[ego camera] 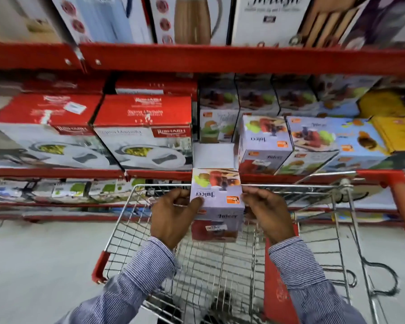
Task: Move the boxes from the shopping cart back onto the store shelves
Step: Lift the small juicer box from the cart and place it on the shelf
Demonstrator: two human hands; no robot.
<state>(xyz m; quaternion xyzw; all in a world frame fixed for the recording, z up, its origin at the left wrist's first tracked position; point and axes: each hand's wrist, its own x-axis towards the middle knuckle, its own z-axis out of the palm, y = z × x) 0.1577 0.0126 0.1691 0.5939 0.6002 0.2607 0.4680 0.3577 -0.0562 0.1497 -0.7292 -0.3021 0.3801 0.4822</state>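
Note:
I hold a pale purple juicer box (216,202) with fruit pictures above the wire shopping cart (222,265), just below the red shelf edge (159,175). My left hand (173,216) grips its left side and my right hand (267,213) grips its right side. Directly behind the box, the shelf shows a bare white gap (214,155) between a red-and-white cookware box (143,134) and a row of matching juicer boxes (264,143). A red flat box (278,277) stands against the cart's right inner side.
More juicer boxes are stacked at the back of the shelf (255,97). An upper red shelf (220,59) carries flask boxes (187,19). Lower shelves with small boxes (75,190) sit left of the cart. Grey floor (33,265) lies on the left.

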